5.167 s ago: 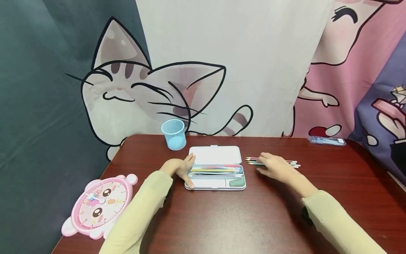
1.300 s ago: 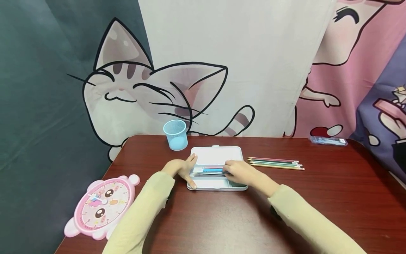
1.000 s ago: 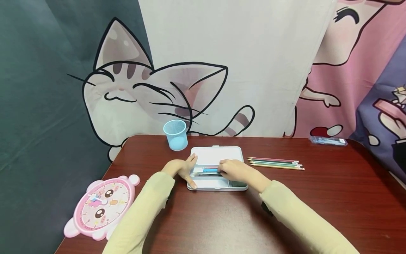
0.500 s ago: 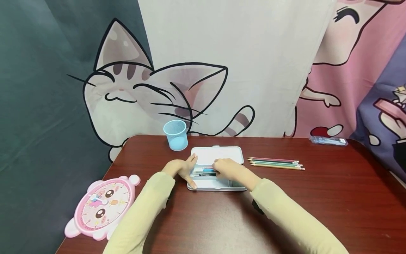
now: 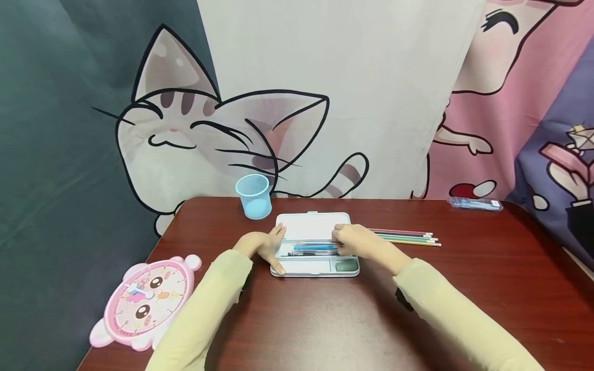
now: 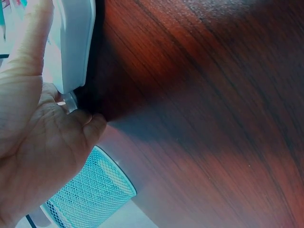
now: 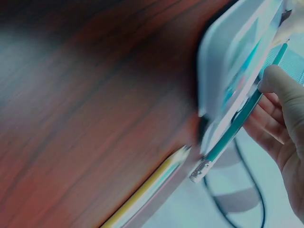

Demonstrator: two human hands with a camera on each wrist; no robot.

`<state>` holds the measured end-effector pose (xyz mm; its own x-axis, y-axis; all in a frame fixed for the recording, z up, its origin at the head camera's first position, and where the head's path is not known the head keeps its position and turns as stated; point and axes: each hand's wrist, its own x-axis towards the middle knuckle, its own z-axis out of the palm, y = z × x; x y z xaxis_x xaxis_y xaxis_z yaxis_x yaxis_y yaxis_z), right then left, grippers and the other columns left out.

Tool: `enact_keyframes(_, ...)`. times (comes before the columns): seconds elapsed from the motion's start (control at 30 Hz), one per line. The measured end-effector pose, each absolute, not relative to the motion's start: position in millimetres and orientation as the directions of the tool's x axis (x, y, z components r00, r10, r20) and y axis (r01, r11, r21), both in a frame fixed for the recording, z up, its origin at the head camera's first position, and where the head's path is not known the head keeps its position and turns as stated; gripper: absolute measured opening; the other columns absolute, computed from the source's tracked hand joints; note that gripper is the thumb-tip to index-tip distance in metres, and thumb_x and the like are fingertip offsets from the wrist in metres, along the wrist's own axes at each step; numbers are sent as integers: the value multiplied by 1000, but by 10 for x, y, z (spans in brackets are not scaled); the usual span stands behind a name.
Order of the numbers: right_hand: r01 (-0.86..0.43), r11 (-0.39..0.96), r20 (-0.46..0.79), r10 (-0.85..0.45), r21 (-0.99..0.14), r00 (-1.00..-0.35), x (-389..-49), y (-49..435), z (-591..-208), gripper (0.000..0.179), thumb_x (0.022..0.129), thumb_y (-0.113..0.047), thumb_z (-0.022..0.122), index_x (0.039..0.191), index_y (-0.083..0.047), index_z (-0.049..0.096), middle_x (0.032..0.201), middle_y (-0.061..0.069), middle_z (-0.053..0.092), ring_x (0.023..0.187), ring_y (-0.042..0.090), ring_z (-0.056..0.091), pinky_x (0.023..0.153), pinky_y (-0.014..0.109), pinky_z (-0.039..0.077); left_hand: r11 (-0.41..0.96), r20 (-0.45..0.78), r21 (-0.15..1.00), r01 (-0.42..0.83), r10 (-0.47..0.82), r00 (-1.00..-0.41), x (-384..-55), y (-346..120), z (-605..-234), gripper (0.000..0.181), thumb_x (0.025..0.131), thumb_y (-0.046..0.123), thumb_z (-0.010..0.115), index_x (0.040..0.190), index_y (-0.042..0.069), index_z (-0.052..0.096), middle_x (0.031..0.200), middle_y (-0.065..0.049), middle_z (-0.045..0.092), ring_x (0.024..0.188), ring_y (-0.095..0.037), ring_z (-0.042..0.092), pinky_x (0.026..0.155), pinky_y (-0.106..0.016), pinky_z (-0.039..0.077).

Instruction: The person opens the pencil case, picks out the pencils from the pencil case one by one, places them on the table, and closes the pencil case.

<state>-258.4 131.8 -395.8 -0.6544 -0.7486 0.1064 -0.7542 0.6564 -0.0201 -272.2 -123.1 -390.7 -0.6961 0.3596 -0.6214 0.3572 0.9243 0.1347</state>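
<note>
A white pencil case [image 5: 306, 267] lies with its lid folded back on the table. Blue and dark pens [image 5: 315, 249] are in its long compartment, and a greenish eraser [image 5: 347, 265] sits in the small front one. My left hand [image 5: 264, 246] grips the case's left end, thumb over the front part and fingers by the lid hinge. At the right end, my right hand [image 5: 359, 239] pinches a green pencil [image 7: 244, 114], seen in the right wrist view, its eraser end past the case's edge. In the head view the hand mostly hides that pencil.
Several pencils [image 5: 413, 238] lie side by side right of the case, partly behind my right hand. A blue mesh cup [image 5: 254, 198] stands at the back left. A pink clock [image 5: 148, 299] is at the left edge, a clear bluish packet [image 5: 475, 204] at the back right.
My right hand was at the table pencils, then reached into the case and slid left. It has since moved right and up with the green pencil. The left hand holds its place.
</note>
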Motion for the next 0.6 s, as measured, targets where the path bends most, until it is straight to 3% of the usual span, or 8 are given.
enact_keyframes(0.6,-684,729,234,-670,28,-705,-2526,2443,-4169,23,66,-1,68,64,-12,47,64,-4,41,54,7,33,48,20,30,925,-625,128,357,355,-695,-2726,-1220,-3910,121,69,54,70,146,2,-7,153,-15,-12,143,-25,-3,114,-38,17)
